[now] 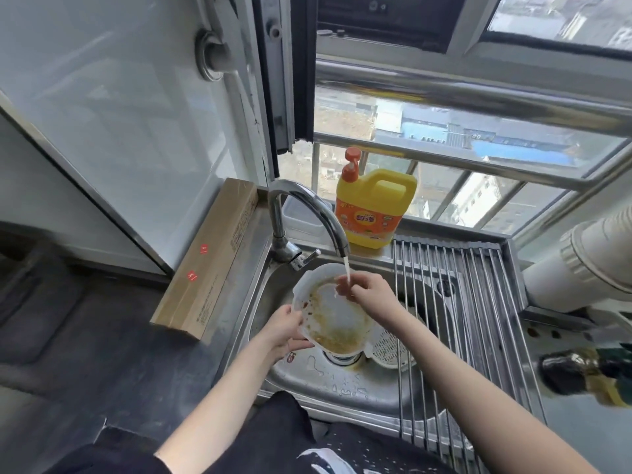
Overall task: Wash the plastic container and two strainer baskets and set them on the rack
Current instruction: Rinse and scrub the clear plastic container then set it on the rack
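Left hand (285, 328) grips the container (333, 314) by its left rim, fingers curled round the edge, holding it tilted over the sink (342, 388) w/ brown residue inside. Right hand (364, 289) is at the far rim under the tap (307, 213) stream, fingers bent, can't tell if pinching anything. One white strainer (390, 348) lies in the sink just right of the container, partly under the rack (478, 302); yellow soap jug (372, 206) on the ledge behind.

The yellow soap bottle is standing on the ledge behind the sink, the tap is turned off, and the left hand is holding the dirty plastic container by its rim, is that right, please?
Not quite: the tap is running, not off. The head view shows a stream of water falling from its spout onto the right hand over the plastic container. The rest stands: the yellow soap bottle is on the ledge behind the sink, and the left hand holds the container's rim.
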{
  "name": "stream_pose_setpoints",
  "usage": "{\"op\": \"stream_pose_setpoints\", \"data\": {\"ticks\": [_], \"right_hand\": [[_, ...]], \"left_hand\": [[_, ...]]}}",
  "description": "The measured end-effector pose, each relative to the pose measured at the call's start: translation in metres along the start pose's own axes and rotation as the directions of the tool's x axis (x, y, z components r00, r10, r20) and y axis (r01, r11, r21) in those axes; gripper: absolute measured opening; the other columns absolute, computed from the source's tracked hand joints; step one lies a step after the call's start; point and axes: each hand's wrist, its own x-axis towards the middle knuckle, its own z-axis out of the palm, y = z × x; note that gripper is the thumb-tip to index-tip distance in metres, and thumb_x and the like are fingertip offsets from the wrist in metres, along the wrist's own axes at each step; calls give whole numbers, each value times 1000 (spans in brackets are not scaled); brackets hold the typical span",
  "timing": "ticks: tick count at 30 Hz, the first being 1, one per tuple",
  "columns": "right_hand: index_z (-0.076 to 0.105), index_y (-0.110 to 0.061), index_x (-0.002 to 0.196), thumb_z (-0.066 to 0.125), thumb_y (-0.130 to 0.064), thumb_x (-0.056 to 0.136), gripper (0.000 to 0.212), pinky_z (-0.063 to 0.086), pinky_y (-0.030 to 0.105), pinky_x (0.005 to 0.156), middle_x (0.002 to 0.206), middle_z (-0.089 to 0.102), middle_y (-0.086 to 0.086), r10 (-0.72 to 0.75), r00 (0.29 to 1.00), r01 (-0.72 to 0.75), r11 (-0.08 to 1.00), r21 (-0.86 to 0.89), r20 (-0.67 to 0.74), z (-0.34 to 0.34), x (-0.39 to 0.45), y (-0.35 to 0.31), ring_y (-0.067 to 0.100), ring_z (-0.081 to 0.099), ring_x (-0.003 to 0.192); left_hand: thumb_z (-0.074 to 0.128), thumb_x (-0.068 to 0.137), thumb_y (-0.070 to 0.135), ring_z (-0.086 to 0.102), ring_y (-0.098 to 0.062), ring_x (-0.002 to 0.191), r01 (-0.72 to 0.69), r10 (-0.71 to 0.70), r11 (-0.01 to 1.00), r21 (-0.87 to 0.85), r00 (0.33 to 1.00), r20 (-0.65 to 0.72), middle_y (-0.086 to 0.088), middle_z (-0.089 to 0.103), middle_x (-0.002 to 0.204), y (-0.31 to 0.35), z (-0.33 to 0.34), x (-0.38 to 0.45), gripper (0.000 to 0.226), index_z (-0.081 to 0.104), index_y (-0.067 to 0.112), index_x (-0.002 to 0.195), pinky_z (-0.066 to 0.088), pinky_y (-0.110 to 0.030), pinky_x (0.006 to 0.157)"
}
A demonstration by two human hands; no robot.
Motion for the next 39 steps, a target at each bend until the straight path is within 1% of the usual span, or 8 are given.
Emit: {"op": "stream_pose_setpoints", "data": {"ticks": [5, 14, 20, 23, 27, 31, 35, 39], "right_hand": [[14, -15, 153, 33, 3, 90, 68, 26, 39, 116, 157, 26, 11, 40, 970, 160, 636, -755, 239, 7, 6, 15, 25, 30, 142], [-6, -27, 153, 37, -32, 100, 68, -3, 42, 120, 161, -7, -2, 45, 893, 422, 261, -868, 447, 1, 14, 36, 17, -7, 148], [-8, -23, 153, 33, -42, 100, 69, -10, 42, 116, 158, -13, -5, 99, 829, 501, 305, -810, 551, 16, -1, 43, 12, -12, 145], [-11, -24, 152, 37, -32, 100, 72, -8, 43, 117, 158, -13, -3, 48, 944, 296, 314, -902, 327, 3, 14, 48, 15, -14, 146], [-4, -24, 154, 34, -35, 102, 65, -7, 41, 117, 161, -7, -1, 85, 826, 499, 351, -793, 557, 25, 10, 50, 16, -9, 147], [-6, -22, 153, 35, -28, 101, 67, 1, 41, 119, 162, -4, 7, 77, 941, 280, 373, -884, 330, 8, 26, 41, 23, -1, 149], [2, -23, 154, 32, -34, 102, 61, 1, 41, 119, 162, -2, -1, 102, 788, 534, 378, -756, 607, 30, 12, 39, 21, 0, 149], [1, -23, 154, 35, -18, 98, 66, 8, 42, 120, 162, 3, 4, 24, 962, 233, 451, -862, 272, 19, 28, 42, 24, 11, 147]], "left_hand": [[29, 91, -7, 65, -33, 86, 55, -52, 997, -51, 996, 74, -19, 62, 109, -1, 9, -3, 41, 48, 13, 121, 58, -44, 71], [27, 84, -20, 65, -35, 91, 125, -58, 964, -233, 959, 278, -24, 60, 110, -5, 18, -3, 53, 48, 4, 126, 60, -46, 67], [25, 83, -20, 66, -30, 85, 113, -76, 983, -142, 968, 241, -19, 61, 102, -8, 27, 0, 52, 49, 7, 121, 60, -43, 65], [28, 85, -19, 69, -30, 83, 103, -54, 976, -192, 968, 246, -19, 64, 103, -8, 28, 1, 48, 50, 9, 117, 60, -44, 67], [26, 83, -20, 67, -34, 92, 118, -73, 977, -177, 968, 241, -22, 57, 123, -11, 25, 9, 63, 43, 14, 132, 60, -45, 67], [26, 84, -20, 67, -32, 88, 116, -69, 975, -191, 970, 235, -19, 61, 109, -6, 23, 9, 56, 44, 13, 126, 60, -43, 64], [25, 84, -18, 67, -31, 89, 138, -102, 975, -172, 974, 204, -21, 57, 121, -11, 18, 14, 59, 43, 14, 130, 59, -46, 72], [31, 84, -16, 67, -32, 92, 104, -78, 983, -151, 982, 172, -17, 60, 114, -7, 18, 13, 50, 40, 12, 125, 60, -42, 69]]}}
